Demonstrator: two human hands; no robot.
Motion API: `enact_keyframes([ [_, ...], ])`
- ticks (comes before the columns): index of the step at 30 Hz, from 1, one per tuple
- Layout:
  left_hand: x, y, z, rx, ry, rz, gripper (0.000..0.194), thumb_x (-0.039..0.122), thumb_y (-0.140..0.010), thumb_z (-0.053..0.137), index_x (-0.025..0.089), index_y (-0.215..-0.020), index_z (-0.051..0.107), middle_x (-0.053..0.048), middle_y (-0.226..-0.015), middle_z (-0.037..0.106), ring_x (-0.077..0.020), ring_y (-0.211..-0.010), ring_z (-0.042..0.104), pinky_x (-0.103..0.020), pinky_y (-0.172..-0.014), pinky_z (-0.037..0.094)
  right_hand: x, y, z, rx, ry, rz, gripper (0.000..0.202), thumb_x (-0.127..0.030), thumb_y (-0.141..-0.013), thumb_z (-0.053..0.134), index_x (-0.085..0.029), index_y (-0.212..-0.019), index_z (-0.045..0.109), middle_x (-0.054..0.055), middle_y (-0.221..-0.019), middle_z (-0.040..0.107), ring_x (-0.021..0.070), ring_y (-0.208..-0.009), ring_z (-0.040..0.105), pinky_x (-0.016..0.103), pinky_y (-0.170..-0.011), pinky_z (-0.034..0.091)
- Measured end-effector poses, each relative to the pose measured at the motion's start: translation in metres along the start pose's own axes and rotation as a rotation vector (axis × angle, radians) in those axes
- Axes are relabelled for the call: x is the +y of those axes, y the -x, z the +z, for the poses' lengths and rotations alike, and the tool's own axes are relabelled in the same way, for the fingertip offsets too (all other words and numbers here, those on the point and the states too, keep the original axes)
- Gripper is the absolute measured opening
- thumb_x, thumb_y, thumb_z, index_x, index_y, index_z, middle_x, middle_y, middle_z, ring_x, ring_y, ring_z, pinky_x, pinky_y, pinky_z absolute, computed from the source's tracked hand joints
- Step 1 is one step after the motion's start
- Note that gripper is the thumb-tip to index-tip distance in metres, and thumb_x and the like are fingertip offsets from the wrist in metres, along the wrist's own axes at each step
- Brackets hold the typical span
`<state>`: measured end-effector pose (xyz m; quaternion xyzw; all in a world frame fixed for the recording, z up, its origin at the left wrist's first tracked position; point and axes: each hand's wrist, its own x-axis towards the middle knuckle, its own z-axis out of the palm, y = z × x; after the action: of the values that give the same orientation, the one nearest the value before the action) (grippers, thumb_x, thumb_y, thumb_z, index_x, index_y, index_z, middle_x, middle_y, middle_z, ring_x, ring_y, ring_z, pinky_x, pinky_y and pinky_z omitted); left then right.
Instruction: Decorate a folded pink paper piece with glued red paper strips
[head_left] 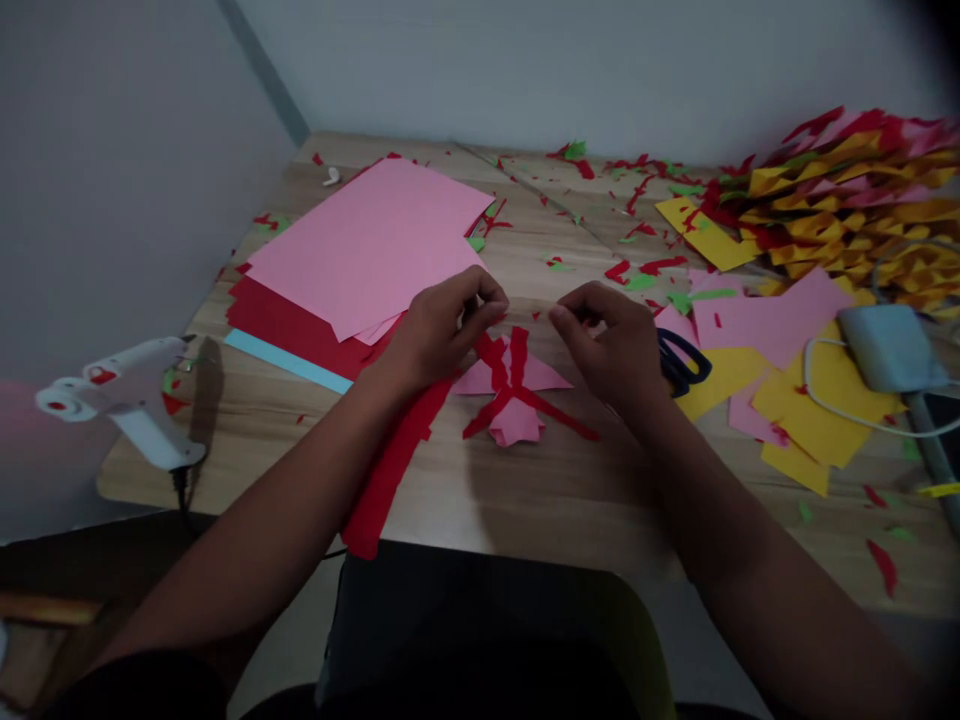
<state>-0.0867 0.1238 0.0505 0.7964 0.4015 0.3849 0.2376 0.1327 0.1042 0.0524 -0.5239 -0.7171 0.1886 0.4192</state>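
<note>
My left hand [459, 318] is curled, thumb and forefinger brought together; whatever may be in its pinch is too small to make out. Facing it a short way off, my right hand [611, 335] is closed the same way, its pinch also unclear. Just below and between them lies a folded pink paper piece [517, 424] with torn red paper strips [559, 412] across it. Under my left forearm runs a long red paper strip [390, 480]. Beside my right wrist, dark-handled scissors [684, 362] are partly hidden.
Pink sheets [375, 240] lie over red and blue ones on the left. A corded glue gun [131, 395] stands near the left edge. Yellow and pink scraps [806, 410], a white charger [881, 345] with cable, and a pile of folded paper [847, 205] are on the right.
</note>
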Motion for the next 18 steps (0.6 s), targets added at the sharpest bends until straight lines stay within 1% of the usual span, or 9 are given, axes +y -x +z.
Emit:
enact_keyframes([
  [3,-0.005,-0.001,-0.002,0.013,-0.034,-0.03,0.015,0.033,-0.098,0.052,0.021,-0.09,0.056,0.0,-0.079,0.06,-0.0127,-0.066,0.05,-0.027,-0.065,0.04,0.006,-0.002,-0.007,-0.041,0.179,0.059,0.017,-0.031,-0.09,0.059,-0.021,-0.077,0.065,0.003,-0.075,0.066,0.0175,-0.065,0.057,0.032,-0.068,0.044],
  [5,-0.006,-0.001,-0.004,-0.001,-0.066,-0.044,0.022,0.036,-0.1,0.047,0.021,-0.087,0.054,0.0,-0.078,0.06,-0.0136,-0.067,0.05,-0.028,-0.066,0.039,0.004,-0.002,-0.007,-0.088,0.234,0.055,0.017,-0.03,-0.092,0.058,-0.021,-0.08,0.067,0.004,-0.077,0.068,0.0189,-0.069,0.059,0.033,-0.07,0.045],
  [8,-0.006,-0.001,-0.005,-0.024,-0.118,-0.054,0.033,0.039,-0.102,0.043,0.02,-0.077,0.052,0.0,-0.07,0.055,-0.0139,-0.063,0.047,-0.029,-0.063,0.036,-0.003,0.003,-0.001,-0.203,0.229,-0.085,0.014,-0.029,-0.093,0.06,-0.022,-0.088,0.072,0.006,-0.087,0.07,0.0221,-0.082,0.062,0.035,-0.08,0.048],
  [10,-0.005,-0.001,-0.006,-0.033,-0.135,-0.071,0.033,0.038,-0.1,0.046,0.02,-0.073,0.052,0.002,-0.065,0.053,-0.0133,-0.061,0.045,-0.029,-0.06,0.034,-0.008,0.008,0.004,-0.291,0.223,-0.208,0.014,-0.027,-0.093,0.062,-0.022,-0.095,0.075,0.007,-0.093,0.07,0.0245,-0.092,0.062,0.037,-0.086,0.048],
  [12,-0.005,-0.001,-0.005,-0.06,-0.132,-0.089,0.029,0.035,-0.097,0.051,0.019,-0.073,0.056,0.002,-0.064,0.054,-0.0126,-0.06,0.045,-0.028,-0.059,0.033,-0.01,0.012,0.009,-0.35,0.246,-0.284,0.016,-0.027,-0.091,0.065,-0.022,-0.099,0.078,0.009,-0.097,0.069,0.0264,-0.096,0.06,0.039,-0.087,0.048],
  [15,-0.007,-0.001,0.0,-0.147,-0.105,-0.083,0.024,0.033,-0.094,0.055,0.018,-0.077,0.061,0.002,-0.067,0.058,-0.0124,-0.061,0.048,-0.027,-0.058,0.034,-0.009,0.016,0.015,-0.398,0.3,-0.311,0.017,-0.031,-0.09,0.069,-0.02,-0.099,0.079,0.011,-0.099,0.068,0.0275,-0.094,0.057,0.041,-0.086,0.048],
  [18,-0.01,0.0,0.004,-0.226,-0.093,-0.049,0.026,0.035,-0.095,0.054,0.018,-0.076,0.062,0.001,-0.069,0.059,-0.0127,-0.063,0.05,-0.028,-0.059,0.034,-0.004,0.018,0.02,-0.416,0.331,-0.312,0.015,-0.029,-0.09,0.068,-0.019,-0.095,0.078,0.012,-0.1,0.069,0.0281,-0.094,0.056,0.042,-0.086,0.048],
])
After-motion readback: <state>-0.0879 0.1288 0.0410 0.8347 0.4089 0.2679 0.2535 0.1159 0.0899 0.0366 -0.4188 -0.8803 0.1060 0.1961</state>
